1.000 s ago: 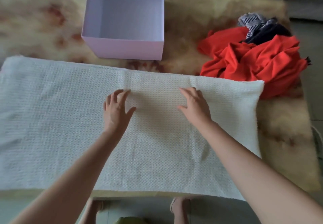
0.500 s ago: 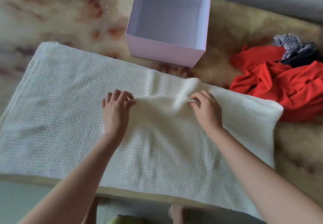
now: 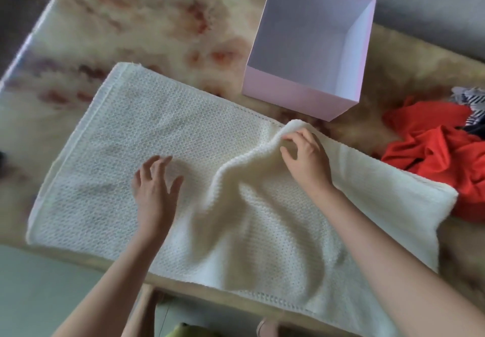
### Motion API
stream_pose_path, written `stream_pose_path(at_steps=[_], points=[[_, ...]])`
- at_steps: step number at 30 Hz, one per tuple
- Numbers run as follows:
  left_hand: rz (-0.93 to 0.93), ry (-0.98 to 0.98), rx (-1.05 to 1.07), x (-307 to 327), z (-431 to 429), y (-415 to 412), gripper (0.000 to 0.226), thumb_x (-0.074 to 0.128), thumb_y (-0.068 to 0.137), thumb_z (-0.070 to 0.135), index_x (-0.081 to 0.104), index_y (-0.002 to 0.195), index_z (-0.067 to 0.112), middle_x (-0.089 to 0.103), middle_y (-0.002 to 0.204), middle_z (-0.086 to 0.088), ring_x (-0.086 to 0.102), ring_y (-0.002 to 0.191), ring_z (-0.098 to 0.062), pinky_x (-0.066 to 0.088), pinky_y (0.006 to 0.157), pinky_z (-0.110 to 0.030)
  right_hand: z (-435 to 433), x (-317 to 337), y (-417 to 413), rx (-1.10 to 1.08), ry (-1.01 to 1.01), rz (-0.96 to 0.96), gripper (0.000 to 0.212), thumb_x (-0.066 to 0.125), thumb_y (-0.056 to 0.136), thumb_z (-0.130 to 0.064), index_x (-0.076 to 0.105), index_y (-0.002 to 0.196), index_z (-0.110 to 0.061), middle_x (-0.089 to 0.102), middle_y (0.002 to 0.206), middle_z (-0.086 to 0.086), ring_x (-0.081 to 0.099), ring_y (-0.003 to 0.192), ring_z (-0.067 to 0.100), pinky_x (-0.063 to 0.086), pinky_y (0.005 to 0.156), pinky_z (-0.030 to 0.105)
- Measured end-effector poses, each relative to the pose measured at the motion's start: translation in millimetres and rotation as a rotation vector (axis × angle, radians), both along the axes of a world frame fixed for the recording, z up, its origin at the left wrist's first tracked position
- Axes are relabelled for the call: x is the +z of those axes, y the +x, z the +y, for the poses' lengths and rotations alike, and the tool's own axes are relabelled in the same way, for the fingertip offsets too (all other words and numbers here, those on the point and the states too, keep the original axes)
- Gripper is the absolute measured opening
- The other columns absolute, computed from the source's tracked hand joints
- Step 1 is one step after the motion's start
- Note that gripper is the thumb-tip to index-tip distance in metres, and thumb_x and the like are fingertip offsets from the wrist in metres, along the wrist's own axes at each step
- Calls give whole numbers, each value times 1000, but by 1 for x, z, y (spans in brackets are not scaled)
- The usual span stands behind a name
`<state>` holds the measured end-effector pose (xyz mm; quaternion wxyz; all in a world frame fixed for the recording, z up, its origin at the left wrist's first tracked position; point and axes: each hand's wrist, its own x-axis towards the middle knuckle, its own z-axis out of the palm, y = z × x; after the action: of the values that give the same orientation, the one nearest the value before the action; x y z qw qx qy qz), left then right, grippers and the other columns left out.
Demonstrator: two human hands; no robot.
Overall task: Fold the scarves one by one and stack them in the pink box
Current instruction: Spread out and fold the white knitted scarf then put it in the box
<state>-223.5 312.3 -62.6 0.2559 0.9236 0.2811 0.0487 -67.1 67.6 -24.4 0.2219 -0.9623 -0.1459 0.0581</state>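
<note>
A cream knitted scarf (image 3: 126,158) lies spread across a fluffy surface. My right hand (image 3: 305,155) pinches its far edge near the middle and lifts it into a raised ridge. My left hand (image 3: 154,184) lies on the flat left half with fingers spread and straight. The pink box (image 3: 291,99) stands open and empty just beyond the scarf. A crumpled red scarf (image 3: 433,152) sits at the right, with a dark and striped scarf (image 3: 472,110) on top of it.
Everything rests on a cream fluffy blanket with reddish blotches (image 3: 147,21). Its near edge drops to a pale floor (image 3: 39,292). A grey padded surface (image 3: 433,0) runs along the back right.
My right hand has raised the scarf's far edge higher, making a bigger fold. My left hand's fingers have straightened and spread on the cloth. The view has swung left.
</note>
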Motion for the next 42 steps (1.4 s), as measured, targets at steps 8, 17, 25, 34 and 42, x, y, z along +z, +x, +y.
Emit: stream_pose_path(at_steps=[8,17,25,34,42], points=[[182,-41,377,-3,94,-40,71,70,82,34,38,141,10,29,149,-20,25,137,-37,17,113,-50,118,-10,20,172,-29,171,33,62,89,-20,59,121,-17,52,127,-1,44,120,19,40,91,32],[144,-92,559,-1,141,-60,57,69,83,35,50,130,8,49,124,-18,37,119,-36,26,104,-41,191,-32,41,157,-112,221,48,64,88,-26,48,133,-19,47,132,1,35,123,23,40,93,37],[123,-257,660,0,163,-77,32,60,88,39,55,112,18,64,107,-8,57,100,-29,44,90,-43,270,-33,59,204,-23,223,53,67,84,-28,48,132,-14,54,125,8,40,117,28,29,99,32],[36,-301,716,6,167,-84,14,55,93,32,60,99,19,60,95,10,55,89,-10,40,74,-28,353,-30,64,219,25,222,27,62,88,-23,63,113,-11,64,115,9,52,110,26,36,83,28],[-16,-188,777,1,185,-87,16,52,95,27,58,102,14,60,102,-1,50,87,-10,39,72,-29,385,-25,80,73,47,196,19,68,81,-27,66,97,-16,70,101,3,62,95,25,35,67,24]])
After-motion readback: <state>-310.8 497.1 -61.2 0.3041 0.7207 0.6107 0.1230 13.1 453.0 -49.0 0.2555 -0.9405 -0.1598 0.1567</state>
